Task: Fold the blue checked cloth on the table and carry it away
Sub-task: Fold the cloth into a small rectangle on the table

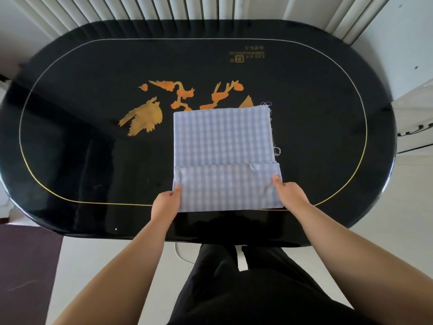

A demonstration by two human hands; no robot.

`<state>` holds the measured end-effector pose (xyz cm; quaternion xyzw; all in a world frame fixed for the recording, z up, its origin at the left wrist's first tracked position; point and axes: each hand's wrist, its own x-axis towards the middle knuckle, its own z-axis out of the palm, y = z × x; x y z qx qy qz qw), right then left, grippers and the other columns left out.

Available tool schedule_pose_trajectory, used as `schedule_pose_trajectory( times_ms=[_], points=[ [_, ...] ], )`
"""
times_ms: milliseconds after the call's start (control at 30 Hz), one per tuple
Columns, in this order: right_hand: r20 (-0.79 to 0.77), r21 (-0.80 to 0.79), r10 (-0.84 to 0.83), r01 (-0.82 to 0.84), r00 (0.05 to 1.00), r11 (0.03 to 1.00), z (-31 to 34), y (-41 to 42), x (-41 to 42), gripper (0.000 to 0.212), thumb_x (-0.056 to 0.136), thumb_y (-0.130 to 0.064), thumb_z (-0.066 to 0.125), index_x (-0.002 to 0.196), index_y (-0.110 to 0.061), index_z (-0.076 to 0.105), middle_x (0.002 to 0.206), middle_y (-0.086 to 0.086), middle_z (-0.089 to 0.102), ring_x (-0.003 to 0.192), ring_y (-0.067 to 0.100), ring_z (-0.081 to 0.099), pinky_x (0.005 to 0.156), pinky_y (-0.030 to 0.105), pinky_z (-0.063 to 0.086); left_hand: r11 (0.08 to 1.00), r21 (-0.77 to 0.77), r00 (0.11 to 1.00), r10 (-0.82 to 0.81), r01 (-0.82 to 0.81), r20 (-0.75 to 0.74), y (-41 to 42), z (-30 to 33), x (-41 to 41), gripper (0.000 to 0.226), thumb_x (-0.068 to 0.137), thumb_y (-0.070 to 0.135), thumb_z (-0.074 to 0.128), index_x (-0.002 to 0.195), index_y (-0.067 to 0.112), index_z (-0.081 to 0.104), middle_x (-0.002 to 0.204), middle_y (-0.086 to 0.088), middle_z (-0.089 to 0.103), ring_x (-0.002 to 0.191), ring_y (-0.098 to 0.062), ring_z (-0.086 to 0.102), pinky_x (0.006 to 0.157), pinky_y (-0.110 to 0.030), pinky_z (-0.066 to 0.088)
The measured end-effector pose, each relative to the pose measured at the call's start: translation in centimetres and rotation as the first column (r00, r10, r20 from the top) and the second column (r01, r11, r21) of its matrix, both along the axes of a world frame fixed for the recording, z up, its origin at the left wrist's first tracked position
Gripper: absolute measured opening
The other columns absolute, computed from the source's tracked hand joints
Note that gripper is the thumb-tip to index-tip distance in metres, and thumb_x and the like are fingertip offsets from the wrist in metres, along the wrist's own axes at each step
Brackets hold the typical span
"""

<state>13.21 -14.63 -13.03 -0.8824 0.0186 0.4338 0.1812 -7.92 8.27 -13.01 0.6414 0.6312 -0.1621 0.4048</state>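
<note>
Folding is the step in hand, w/ the blue checked cloth (pixel 222 158) lying flat on the black oval tabletop (pixel 316 141), right of centre and toward the near side, its near edge about on the gold border line. Cloth is already doubled at least once: an upper layer covers the far portion and stops at a crosswise edge, leaving a near strip exposed below it. Loose threads trail off the right edge. Left hand (pixel 165 204) has its grip closed on the near-left side of that strip, thumb on top, fingers presumably underneath but hidden. Right hand (pixel 289 195) does the same on the near-right side, thumb pressing on top near the corner of the strip. Both grips are pinching cloth, not resting open. Part of the orange-and-gold bird and branch motif (pixel 164 106) is covered by the far edge of the cloth; rest of tabletop is bare. Judging by this, the fold sequence is partway, prob. one or two folds left before it's compact enough to carry. Next move likely calls for lifting the near strip w/ both hands together and laying it away over the upper layer, keeping side edges matched so it doesn't skew. Right edge looks frayed, so threads may snag or poke out. Carrying away is not yet begun.
</note>
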Motion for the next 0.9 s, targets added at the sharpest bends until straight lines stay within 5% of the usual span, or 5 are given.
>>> schedule_pose_trajectory(
  times_ms=[200, 300, 467, 700, 900],
  points=[
    [-0.046, -0.125, 0.001, -0.007, 0.999, 0.992, -0.3, 1.3, 0.7, 0.070, 0.094, -0.061, 0.023, 0.111, -0.003, 0.058, 0.081, 0.008, 0.059, 0.071, 0.022, 0.057, 0.060, 0.031, 0.044, 0.997, 0.068, 0.999, 0.023, -0.021, -0.029, -0.2, 0.2, 0.5, 0.047, 0.096, 0.052, 0.036, 0.080, 0.013, 0.056, 0.080, -0.005, 0.057, 0.066, -0.019, 0.054, 0.062, -0.032, 0.045],
    [-0.122, -0.100, -0.091, 0.079, 0.988, 0.992, -0.5, 1.6, 1.4, 0.064, 0.089, -0.063, 0.033, 0.115, -0.010, 0.057, 0.097, 0.006, 0.064, 0.083, 0.025, 0.063, 0.075, 0.035, 0.054, 0.883, 0.424, 0.979, -0.200, 0.202, -0.050, -1.4, 0.7, 0.3, 0.033, 0.095, 0.038, 0.048, 0.120, 0.017, 0.046, 0.122, -0.005, 0.049, 0.102, -0.025, 0.058, 0.083, -0.041, 0.049],
    [-0.172, -0.077, -0.179, 0.168, 0.969, 0.983, -0.1, 2.2, 2.0, 0.052, 0.088, -0.059, 0.040, 0.107, -0.014, 0.057, 0.094, 0.006, 0.064, 0.084, 0.025, 0.063, 0.069, 0.034, 0.055, 0.161, 0.373, 0.281, -0.913, 0.914, -0.295, -0.6, 0.5, 2.7, 0.060, 0.100, 0.045, 0.033, 0.151, 0.038, 0.001, 0.162, 0.004, -0.002, 0.149, -0.031, 0.000, 0.118, -0.054, 0.003],
    [0.187, -0.133, 0.028, -0.003, 0.982, 0.991, 0.3, 1.6, 1.2, 0.064, 0.085, -0.068, 0.038, 0.115, -0.012, 0.049, 0.104, 0.006, 0.061, 0.085, 0.026, 0.063, 0.074, 0.039, 0.053, 0.256, 0.112, 0.277, -0.930, 0.960, -0.242, 0.6, -0.9, 3.2, 0.064, 0.096, 0.060, 0.012, 0.144, 0.041, -0.027, 0.156, 0.012, -0.031, 0.143, -0.030, -0.030, 0.117, -0.061, 0.002],
    [0.090, -0.008, -0.135, 0.137, 0.987, 0.991, 0.6, 4.2, 1.7, 0.073, 0.086, -0.063, 0.048, 0.128, -0.005, 0.036, 0.121, 0.011, 0.053, 0.105, 0.032, 0.057, 0.078, 0.039, 0.046, 0.264, 0.106, 0.281, -0.933, 0.959, -0.225, 0.9, -0.5, 3.6, 0.066, 0.096, 0.060, 0.016, 0.146, 0.041, -0.023, 0.157, 0.012, -0.027, 0.144, -0.029, -0.027, 0.118, -0.059, 0.000]
  ],
)
